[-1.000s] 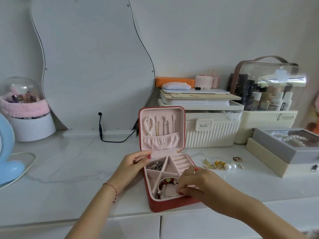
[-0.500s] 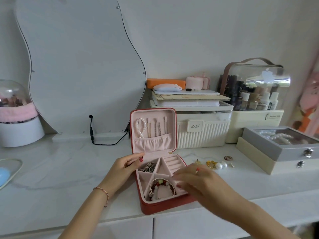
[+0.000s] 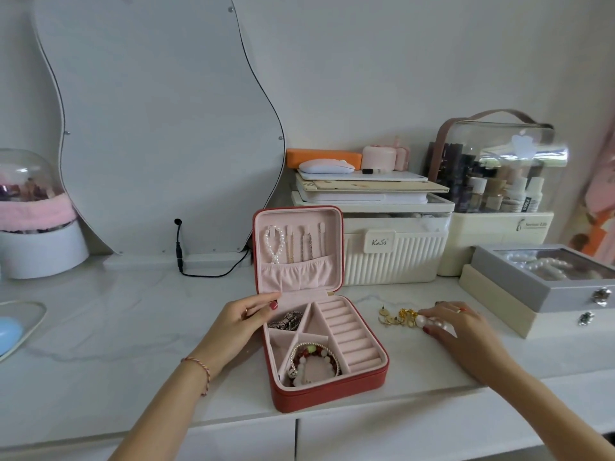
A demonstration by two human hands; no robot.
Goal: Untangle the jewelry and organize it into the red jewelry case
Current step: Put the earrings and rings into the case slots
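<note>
The red jewelry case (image 3: pixel 332 392) lies open in the middle of the white counter, its lid upright. A pearl strand (image 3: pixel 274 242) and thin chains hang inside the lid. Beaded bracelets (image 3: pixel 312 361) fill the front compartment, a silver piece (image 3: pixel 288 321) sits in the back-left one, and the ring rolls (image 3: pixel 346 331) hold nothing. My left hand (image 3: pixel 239 327) holds the case's left rim, thumb on top. To the right of the case, my right hand (image 3: pixel 459 327) pinches a pearl piece (image 3: pixel 422 321) in a small pile with gold earrings (image 3: pixel 397 317).
A ribbed cream box (image 3: pixel 392 257) stands right behind the case. A grey and cream jewelry box (image 3: pixel 545 284) sits at the right, close to my right hand. A wavy mirror (image 3: pixel 159 128) and its black cable (image 3: pixel 199 272) are at the back left.
My right hand has left the bracelet compartment and moved right to the pile of gold and pearl pieces on the counter. My left hand has stayed on the case's rim.
</note>
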